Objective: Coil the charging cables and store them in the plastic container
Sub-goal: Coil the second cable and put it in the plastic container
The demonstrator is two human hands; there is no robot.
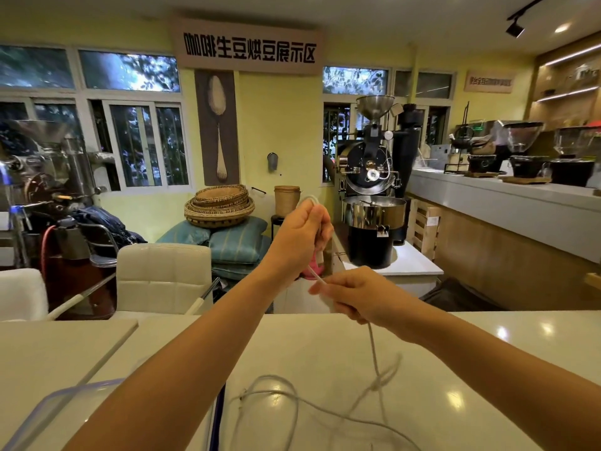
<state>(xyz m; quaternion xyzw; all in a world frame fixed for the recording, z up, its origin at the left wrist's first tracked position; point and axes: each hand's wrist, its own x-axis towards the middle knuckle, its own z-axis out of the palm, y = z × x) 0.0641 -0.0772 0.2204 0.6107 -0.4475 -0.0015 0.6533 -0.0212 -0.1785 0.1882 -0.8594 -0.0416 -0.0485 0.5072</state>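
Behind the white counter [325, 346] stands a coffee roaster [374, 190]. Clear plastic container [65, 405] sits at lower left. Raised left hand [300, 237] pinches a loop of white cable [374, 353]; right hand [364, 294] grips it below, the rest trailing on the counter.

A wide wall sign [249, 47], high above the raised hands and left of them, carries mirrored Chinese characters: 咖啡生豆烘豆展示区. A smaller sign [488, 81], up right, is too blurred to read.

Black coffee roaster [374, 177] at the back wall, woven baskets [219, 205] stacked on teal cushions [234, 242] — white chair [164, 275] nearer, grinders [520, 148] far right.
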